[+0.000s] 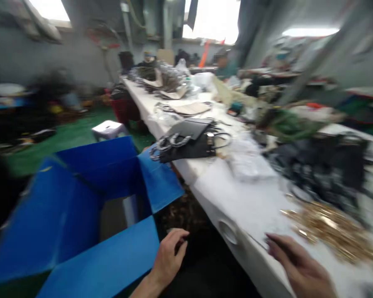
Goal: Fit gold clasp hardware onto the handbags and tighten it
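Note:
My left hand (170, 253) hangs between the blue box and the table, loosely curled, a gap between thumb and forefinger and nothing visible in it. Over the table's near edge, my right hand (301, 265) has its thumb and fingers drawn together. A thin dark line runs close to its fingertips; whether they pinch anything is blurred. Beside this hand lies a heap of gold-coloured metal pieces (332, 225). The open blue box (102, 256), flaps spread, stands left of my left hand. Farther up the table lies a black handbag (186, 151) with a chunky chain.
The long white-covered table (217, 198) stretches away, carrying a stack of white sheets (250, 159), dark bag pieces (326, 165) and more bags at the far end. A round hole (228, 231) shows at its edge. A white stool (108, 128) stands on the green floor.

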`<state>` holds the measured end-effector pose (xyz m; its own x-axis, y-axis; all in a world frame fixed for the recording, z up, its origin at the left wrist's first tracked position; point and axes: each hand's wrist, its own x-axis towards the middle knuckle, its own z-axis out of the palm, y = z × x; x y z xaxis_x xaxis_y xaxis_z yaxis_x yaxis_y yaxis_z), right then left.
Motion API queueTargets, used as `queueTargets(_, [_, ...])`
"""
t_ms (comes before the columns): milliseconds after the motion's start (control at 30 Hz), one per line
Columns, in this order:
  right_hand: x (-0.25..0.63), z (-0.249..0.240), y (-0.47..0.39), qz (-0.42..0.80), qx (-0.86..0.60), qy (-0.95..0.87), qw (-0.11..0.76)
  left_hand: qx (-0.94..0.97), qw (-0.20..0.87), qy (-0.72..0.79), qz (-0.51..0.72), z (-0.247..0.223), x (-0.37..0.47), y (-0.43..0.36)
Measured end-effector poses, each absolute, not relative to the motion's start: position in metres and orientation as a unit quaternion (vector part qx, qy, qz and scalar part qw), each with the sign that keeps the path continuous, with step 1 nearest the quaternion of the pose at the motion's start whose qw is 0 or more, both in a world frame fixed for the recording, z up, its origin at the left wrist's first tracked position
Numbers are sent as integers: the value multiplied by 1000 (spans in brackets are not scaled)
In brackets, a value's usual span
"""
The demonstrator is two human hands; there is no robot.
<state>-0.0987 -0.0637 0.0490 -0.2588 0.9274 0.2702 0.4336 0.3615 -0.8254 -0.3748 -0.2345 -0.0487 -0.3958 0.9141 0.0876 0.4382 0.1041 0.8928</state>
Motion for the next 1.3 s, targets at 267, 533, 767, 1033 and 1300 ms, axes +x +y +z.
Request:
queueTargets(267, [35, 86, -97, 304, -554, -593, 500, 678, 236, 509, 475, -36, -276, -142])
queueTargets(533, [191, 64, -142, 232, -634, -331, 659, 766, 316, 376, 414, 27, -135, -93])
queueTargets(767, [189, 30, -125, 343, -652, -395, 549, 853, 268, 303, 329, 14, -19, -51])
queueTargets(1033, [207, 25, -94, 257, -647, -614, 373, 867, 219, 351, 279, -11, 12, -31])
queueTargets(1300, [210, 43, -83, 235, -613, -687, 310, 857, 235, 347, 301, -20, 12, -31])
